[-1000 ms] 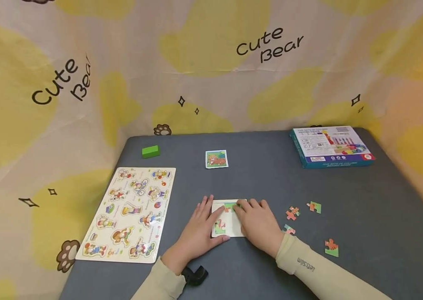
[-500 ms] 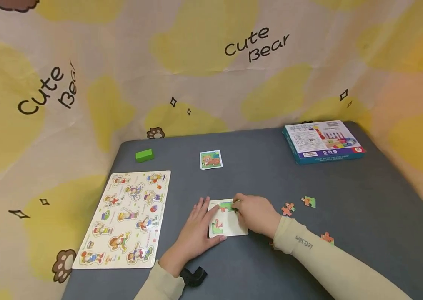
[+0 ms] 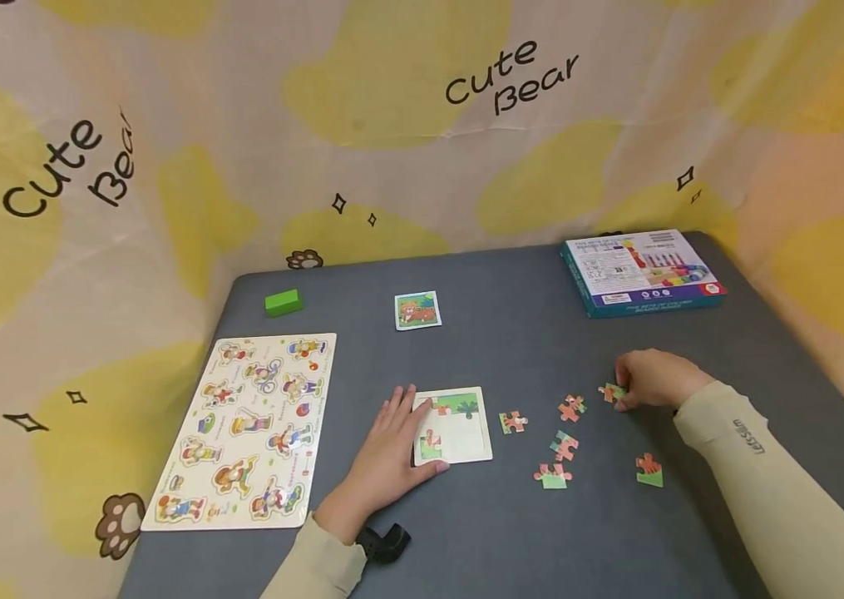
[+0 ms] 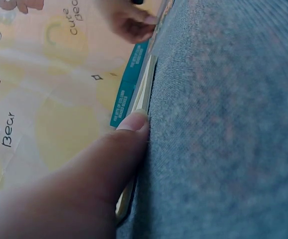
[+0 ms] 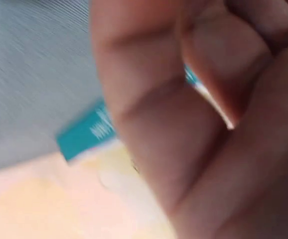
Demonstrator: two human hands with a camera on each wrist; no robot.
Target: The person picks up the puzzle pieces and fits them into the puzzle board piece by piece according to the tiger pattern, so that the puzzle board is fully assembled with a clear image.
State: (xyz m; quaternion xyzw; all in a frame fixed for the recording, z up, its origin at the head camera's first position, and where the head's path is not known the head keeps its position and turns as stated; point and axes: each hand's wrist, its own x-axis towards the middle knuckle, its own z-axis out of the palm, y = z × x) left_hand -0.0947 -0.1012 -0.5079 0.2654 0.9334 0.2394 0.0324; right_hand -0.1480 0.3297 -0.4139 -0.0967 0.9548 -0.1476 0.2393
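Observation:
My left hand (image 3: 389, 453) lies over the left side of a small white puzzle tray (image 3: 462, 445), its fingers mostly straight. In the left wrist view its thumb (image 4: 126, 142) presses against the tray's edge. The tray holds a green corner piece (image 3: 469, 405) at top right, another piece beside it, and a red-and-green piece (image 3: 431, 447) at lower left. Further right, my right hand (image 3: 657, 380) pinches a loose puzzle piece (image 3: 609, 393) at its right side, close over the table. The right wrist view shows only curled, blurred fingers (image 5: 154, 99); the piece is hidden there.
Several loose puzzle pieces (image 3: 565, 445) lie right of the tray. A picture card (image 3: 417, 310) and a green block (image 3: 283, 302) stand farther back. A large puzzle board (image 3: 242, 433) lies at left, a boxed set (image 3: 642, 274) at back right.
My right hand has left the tray's upper right corner, where a green piece now shows, and moved right to a loose piece. My left hand stays on the tray.

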